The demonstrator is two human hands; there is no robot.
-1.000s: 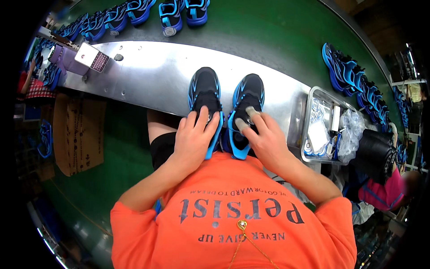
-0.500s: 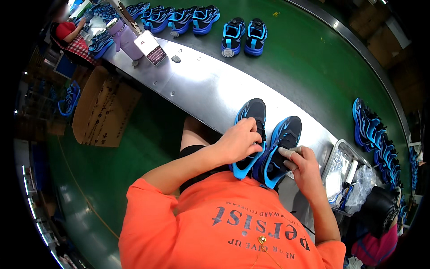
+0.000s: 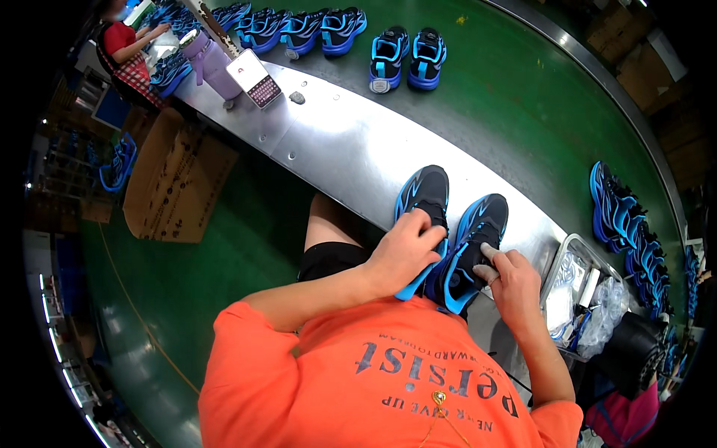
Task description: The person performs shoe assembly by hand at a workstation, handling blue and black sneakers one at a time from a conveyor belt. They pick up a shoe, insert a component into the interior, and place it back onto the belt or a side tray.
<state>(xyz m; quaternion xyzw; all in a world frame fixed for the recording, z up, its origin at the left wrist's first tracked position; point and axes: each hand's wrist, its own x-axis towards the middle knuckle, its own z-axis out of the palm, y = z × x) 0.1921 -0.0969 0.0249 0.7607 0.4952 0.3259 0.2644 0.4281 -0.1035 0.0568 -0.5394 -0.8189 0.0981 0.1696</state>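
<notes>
Two black and blue sneakers stand side by side at the near edge of the metal bench, toes pointing away from me. My left hand [image 3: 409, 249] is closed over the opening of the left sneaker [image 3: 427, 187], its curled fingers at the laces and collar. What its fingertips pinch is partly hidden. On the right sneaker [image 3: 487, 214], my right hand [image 3: 512, 280] grips the collar and tongue area with thumb and fingers. Pale coverings show on some right fingertips. The sneakers' heels rest close against my orange shirt.
The metal bench [image 3: 351, 134] carries a purple bottle [image 3: 211, 67], a phone [image 3: 254, 78] and a small stone. A tray [image 3: 556, 299] of bags and small parts sits at right. Beyond, a green belt [image 3: 493, 82] bears several sneakers. At left are a cardboard box [image 3: 175, 187] and a co-worker [image 3: 127, 52].
My left hand has shifted slightly down over the left sneaker's collar, and the right fingers have moved a little on the other shoe. At the far left, the co-worker has moved their arms.
</notes>
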